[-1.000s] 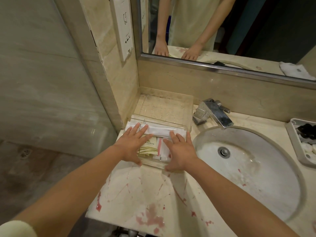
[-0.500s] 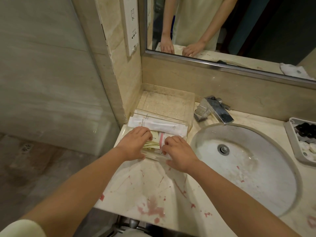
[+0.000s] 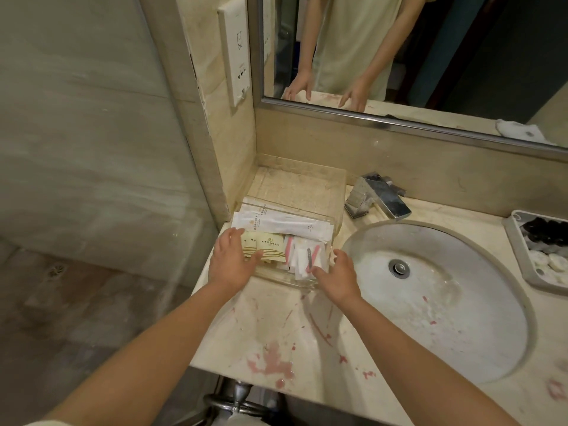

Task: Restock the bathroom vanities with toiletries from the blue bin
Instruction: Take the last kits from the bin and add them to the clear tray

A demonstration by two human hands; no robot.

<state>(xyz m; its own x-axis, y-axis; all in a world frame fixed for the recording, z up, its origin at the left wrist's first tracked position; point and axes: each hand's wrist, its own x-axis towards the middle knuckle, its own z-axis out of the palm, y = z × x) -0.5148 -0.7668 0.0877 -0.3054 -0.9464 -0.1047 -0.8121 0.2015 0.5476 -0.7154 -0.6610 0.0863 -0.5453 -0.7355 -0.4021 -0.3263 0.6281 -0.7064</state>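
Toiletries in clear tray on worktop, left hand spread flat on yellow sachets, right hand spread, holding nothing, against tray's near right corner, sink right of it

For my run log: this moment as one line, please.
left hand on yellow packets | right hand at tray corner | tray partly filled

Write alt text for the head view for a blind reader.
A person's left hand rests on yellow paper sachets and the right hand is at the side of a clear plastic tray of toiletry packets on a stained marble vanity top, beside an oval white sink and chrome faucet.
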